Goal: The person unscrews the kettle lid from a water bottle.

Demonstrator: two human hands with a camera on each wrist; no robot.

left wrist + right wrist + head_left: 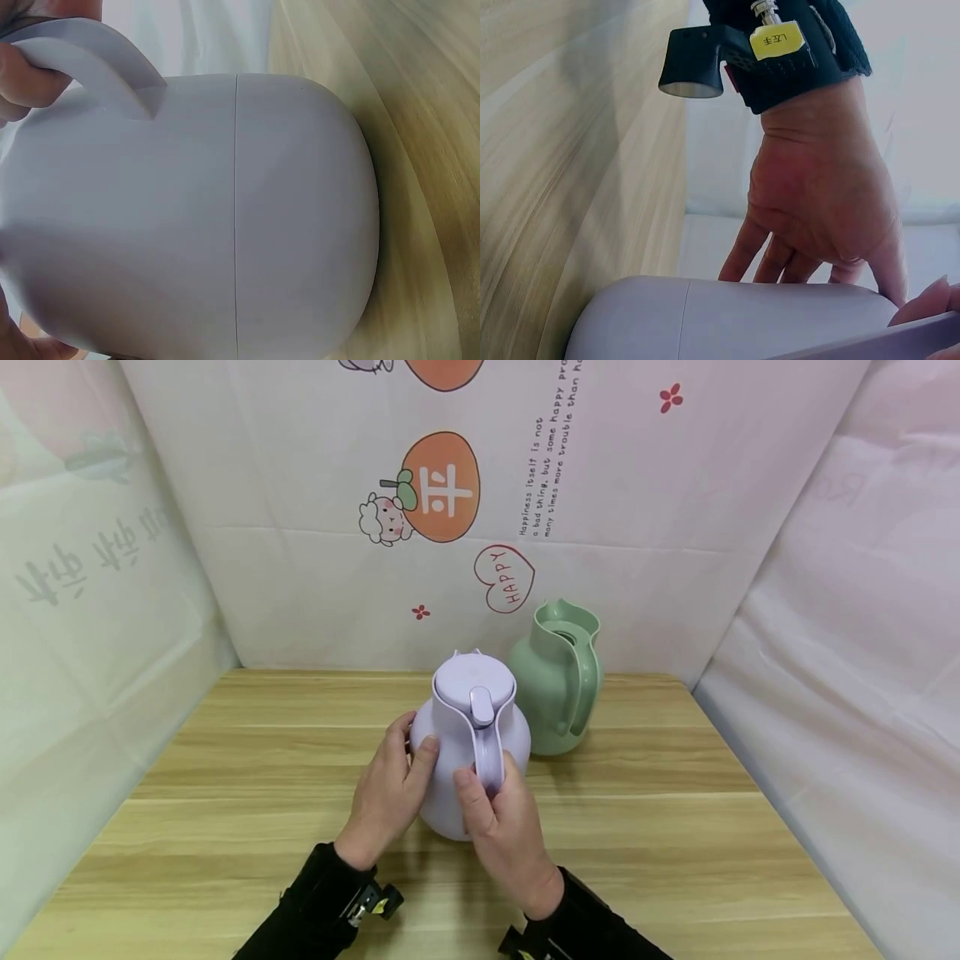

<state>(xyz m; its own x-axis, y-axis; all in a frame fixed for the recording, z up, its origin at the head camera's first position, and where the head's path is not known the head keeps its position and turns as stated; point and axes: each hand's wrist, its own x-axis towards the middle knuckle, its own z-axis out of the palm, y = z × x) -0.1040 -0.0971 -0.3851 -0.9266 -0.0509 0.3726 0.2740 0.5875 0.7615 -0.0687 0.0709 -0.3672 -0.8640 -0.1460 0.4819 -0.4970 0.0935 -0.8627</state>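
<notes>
A lilac thermos jug (447,777) with a round lid (472,681) and a thumb lever stands upright, its base right at the wooden tabletop. My right hand (510,839) grips its handle (489,760), the thumb along the near side. On the jug's left side, my left hand (386,789) rests with the thumb toward the front and the other fingers reaching round the body. The right wrist view shows those left fingers (772,262) extended against the jug wall, their tips hidden behind it. In the left wrist view the jug body (300,210) fills most of the picture.
Behind and to the right stands a green jug (536,693) with an uncovered neck, its handle facing me; the lilac jug partly overlaps it. White printed cloth (615,585) hangs behind the wooden table (262,760), with more cloth at both sides.
</notes>
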